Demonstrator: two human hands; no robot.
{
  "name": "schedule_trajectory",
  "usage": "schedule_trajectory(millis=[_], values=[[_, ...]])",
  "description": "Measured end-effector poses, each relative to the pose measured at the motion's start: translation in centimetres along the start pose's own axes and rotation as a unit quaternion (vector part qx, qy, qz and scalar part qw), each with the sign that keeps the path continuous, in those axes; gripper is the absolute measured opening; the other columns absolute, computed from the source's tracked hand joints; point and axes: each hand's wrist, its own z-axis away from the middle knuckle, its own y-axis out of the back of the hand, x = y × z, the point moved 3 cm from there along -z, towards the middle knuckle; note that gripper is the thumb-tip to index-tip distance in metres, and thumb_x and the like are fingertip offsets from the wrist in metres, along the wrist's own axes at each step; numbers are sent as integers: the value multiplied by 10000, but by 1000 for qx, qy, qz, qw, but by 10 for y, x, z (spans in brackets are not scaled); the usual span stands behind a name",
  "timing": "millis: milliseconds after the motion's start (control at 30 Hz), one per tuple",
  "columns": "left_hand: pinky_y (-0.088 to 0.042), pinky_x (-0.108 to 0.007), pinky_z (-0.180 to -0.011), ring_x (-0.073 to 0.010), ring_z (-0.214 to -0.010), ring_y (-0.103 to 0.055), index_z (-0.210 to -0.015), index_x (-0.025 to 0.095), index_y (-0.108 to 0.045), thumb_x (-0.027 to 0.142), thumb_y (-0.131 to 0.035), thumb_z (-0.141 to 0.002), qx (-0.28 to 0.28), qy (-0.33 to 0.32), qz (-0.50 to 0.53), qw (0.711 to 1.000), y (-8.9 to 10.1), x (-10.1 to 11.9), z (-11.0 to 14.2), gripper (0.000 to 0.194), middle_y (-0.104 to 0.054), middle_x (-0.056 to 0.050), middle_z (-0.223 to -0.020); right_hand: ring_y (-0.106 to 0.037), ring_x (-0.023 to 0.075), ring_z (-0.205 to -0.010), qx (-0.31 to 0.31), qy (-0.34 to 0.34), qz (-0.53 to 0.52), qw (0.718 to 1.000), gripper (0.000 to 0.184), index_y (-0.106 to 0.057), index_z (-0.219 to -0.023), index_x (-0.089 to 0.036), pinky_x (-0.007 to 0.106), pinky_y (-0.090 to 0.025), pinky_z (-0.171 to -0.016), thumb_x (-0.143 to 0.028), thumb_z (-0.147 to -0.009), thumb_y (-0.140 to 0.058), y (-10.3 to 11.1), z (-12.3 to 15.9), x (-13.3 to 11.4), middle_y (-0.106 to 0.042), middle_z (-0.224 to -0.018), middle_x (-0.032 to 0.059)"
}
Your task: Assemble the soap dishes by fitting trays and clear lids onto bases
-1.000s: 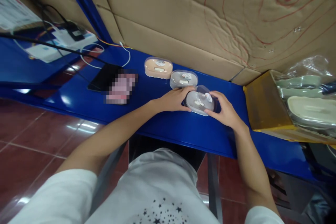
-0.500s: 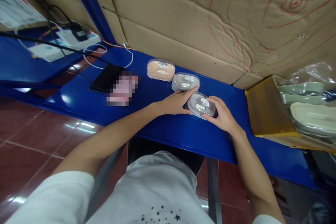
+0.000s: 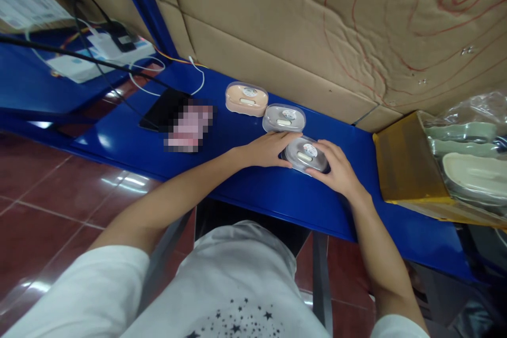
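Between my two hands is an oval grey plastic box [image 3: 304,154] with a clear lid, a round white sticker and a small pale handle. My left hand [image 3: 269,149] presses against its left side, fingers along the back and thumb at the front. Around the right end curl the fingers and thumb of my right hand [image 3: 336,168]. Just behind it stands a second grey box [image 3: 284,118] of the same form, close to my left fingertips. Farther back and left sits a peach-coloured box [image 3: 246,99] with a like lid and sticker.
A blue table [image 3: 257,190] carries everything, with a cardboard wall [image 3: 277,37] along its back. At right stands an open carton [image 3: 412,169] holding green and cream plastic boxes. A black device [image 3: 164,111], a blurred pink patch and a power strip [image 3: 85,66] with cables are at left.
The camera view has shifted slightly. Both hands stay around the front grey box, which looks almost unmoved on the table.
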Motion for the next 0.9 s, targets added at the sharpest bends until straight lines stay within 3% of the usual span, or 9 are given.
schedule_trajectory(millis=[300,467,567,733,900], values=[[-460,-531,-1237,-386,-1557,-522,-1664,233,-390,492,-840,-935,10,0,-6,1000,-1,1,0,895,-520,-189,-1688,-483,400,-1569,-18,-5,-15,1000,758,-489,-1617,-365,655,-413,-1291,-703,-971,-692,2,-2,-1,-533,-1660,138],[-427,-559,-1268,-388,-1584,-480,-1700,195,-355,564,-726,-1022,13,-22,-38,999,-2,2,0,857,-477,-223,-1710,-473,396,-1581,-19,-10,-24,999,759,-489,-1616,-377,662,-402,-1297,-698,-964,-708,5,0,5,-532,-1668,131],[-471,-504,-1242,-351,-1523,-550,-1662,197,-433,557,-675,-1060,38,-31,-61,997,1,7,-1,742,-550,-196,-1649,-478,385,-1582,-14,-15,-27,999,740,-510,-1604,-350,641,-399,-1301,-681,-972,-708,7,1,8,-532,-1673,145],[-466,-543,-1227,-353,-1471,-577,-1549,206,-581,430,-577,-1109,96,-5,-89,991,17,10,-3,493,-620,-173,-1552,-477,396,-1591,-2,-41,-5,999,702,-526,-1589,-367,685,-389,-1275,-662,-977,-706,15,4,19,-546,-1678,143],[-411,-638,-1222,-432,-1478,-539,-1537,123,-591,332,-588,-1072,165,49,-151,973,48,-2,0,510,-577,-243,-1572,-470,410,-1596,40,-54,31,997,623,-589,-1539,-309,709,-347,-1276,-628,-1010,-666,24,9,36,-502,-1706,205]])
